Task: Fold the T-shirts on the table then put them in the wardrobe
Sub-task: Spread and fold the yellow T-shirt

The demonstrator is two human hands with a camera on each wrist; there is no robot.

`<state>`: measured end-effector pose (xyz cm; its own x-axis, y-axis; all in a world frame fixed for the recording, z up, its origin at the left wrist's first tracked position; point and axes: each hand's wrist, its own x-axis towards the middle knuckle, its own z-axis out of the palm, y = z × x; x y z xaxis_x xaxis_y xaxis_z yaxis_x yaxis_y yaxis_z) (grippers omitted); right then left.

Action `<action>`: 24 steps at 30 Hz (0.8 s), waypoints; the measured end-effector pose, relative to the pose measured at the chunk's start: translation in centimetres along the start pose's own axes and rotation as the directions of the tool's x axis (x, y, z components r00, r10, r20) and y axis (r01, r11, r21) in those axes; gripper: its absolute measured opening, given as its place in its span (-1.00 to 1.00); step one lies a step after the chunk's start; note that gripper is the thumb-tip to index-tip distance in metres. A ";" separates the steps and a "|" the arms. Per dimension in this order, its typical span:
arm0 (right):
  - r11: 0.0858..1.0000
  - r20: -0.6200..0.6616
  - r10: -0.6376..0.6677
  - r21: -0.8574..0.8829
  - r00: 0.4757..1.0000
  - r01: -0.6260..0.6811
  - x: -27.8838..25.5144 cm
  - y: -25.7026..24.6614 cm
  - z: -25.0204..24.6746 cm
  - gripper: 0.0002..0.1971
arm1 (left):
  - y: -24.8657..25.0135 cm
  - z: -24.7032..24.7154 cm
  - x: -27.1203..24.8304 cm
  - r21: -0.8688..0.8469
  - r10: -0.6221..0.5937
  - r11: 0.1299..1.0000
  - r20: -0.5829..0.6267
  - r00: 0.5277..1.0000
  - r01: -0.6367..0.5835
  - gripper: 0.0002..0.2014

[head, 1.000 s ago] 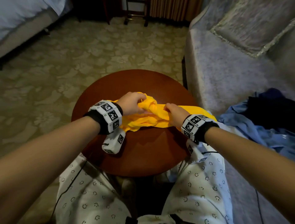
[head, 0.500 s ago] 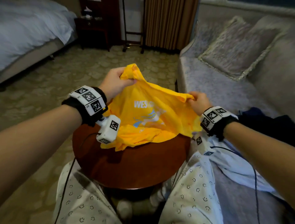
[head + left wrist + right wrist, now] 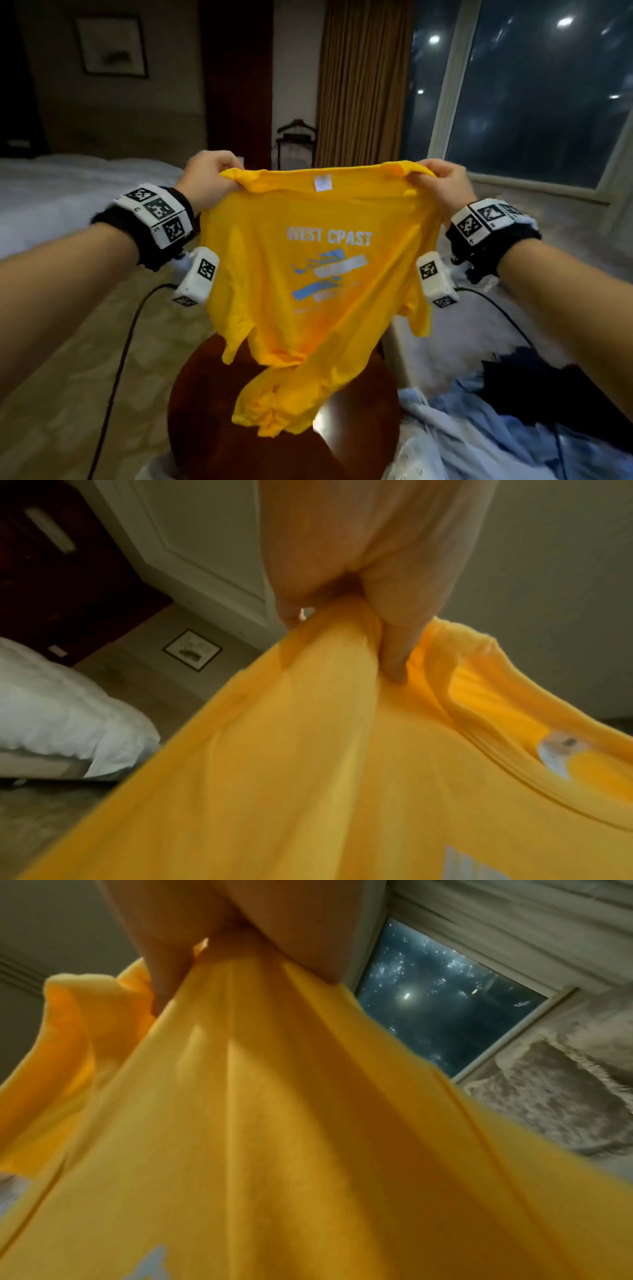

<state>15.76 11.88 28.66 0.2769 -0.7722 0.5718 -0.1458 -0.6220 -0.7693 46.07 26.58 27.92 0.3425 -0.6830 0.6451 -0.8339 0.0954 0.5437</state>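
Note:
A yellow T-shirt with white "WEST COAST" print hangs spread in the air above the round dark wooden table. My left hand pinches its left shoulder by the collar, and my right hand pinches the right shoulder. The hem droops crumpled toward the tabletop. In the left wrist view my fingers grip bunched yellow T-shirt next to the neck label. The right wrist view shows fingers clamped on the yellow T-shirt the same way.
A pile of light blue and dark clothes lies on the grey sofa to the right of the table. A white bed stands at the left. Curtains and a large dark window are ahead.
Both hands rose from the tabletop, lifting the bunched yellow T-shirt and spreading it out by its shoulders. The head view tilted up from the table toward the room.

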 end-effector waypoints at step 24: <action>0.989 -0.082 -0.049 0.135 0.995 0.060 -1.9 -13.2 -4.2 -0.84 | 9.3 -13.0 -1.3 -0.162 0.033 0.984 -0.269 0.963 -0.079 -0.82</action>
<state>13.20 21.00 38.94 0.2049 -0.7490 0.6301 0.0007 -0.6436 -0.7654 43.43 37.76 39.11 0.4186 -0.4596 0.7833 -0.7771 0.2650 0.5708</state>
